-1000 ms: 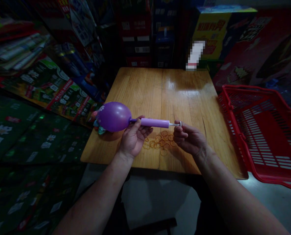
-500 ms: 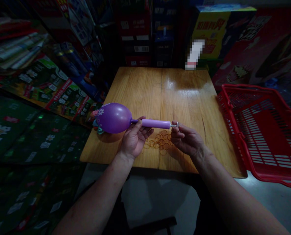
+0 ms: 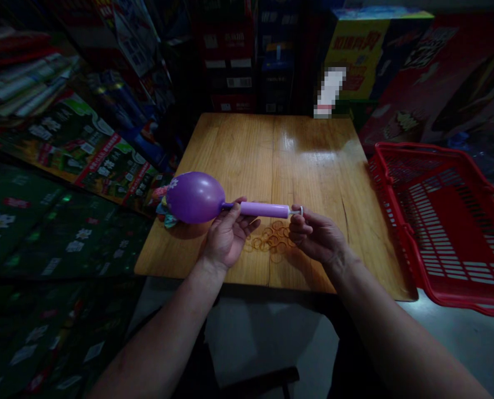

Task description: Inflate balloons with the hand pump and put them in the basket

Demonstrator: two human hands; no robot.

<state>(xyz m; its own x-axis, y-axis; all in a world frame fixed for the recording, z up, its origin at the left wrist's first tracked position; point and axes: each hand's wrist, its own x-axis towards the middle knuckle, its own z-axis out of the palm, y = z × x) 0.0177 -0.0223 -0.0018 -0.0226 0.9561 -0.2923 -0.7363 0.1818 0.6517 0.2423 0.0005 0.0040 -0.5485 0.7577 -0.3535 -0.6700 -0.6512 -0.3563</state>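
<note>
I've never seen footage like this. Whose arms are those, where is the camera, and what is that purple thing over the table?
There is no machine here. The two bare arms belong to a person wearing a camera on the head, so the single picture looks forward and down, as that person sees it. The left hand grips the front end of a lilac hand pump, where a partly inflated purple balloon sits on the nozzle. The right hand pinches the pump's white plunger handle. Below them, on the wooden table, lies a small heap of rubber bands. A red plastic basket stands by the table's right edge, and printed boxes fill the dim room.
</note>
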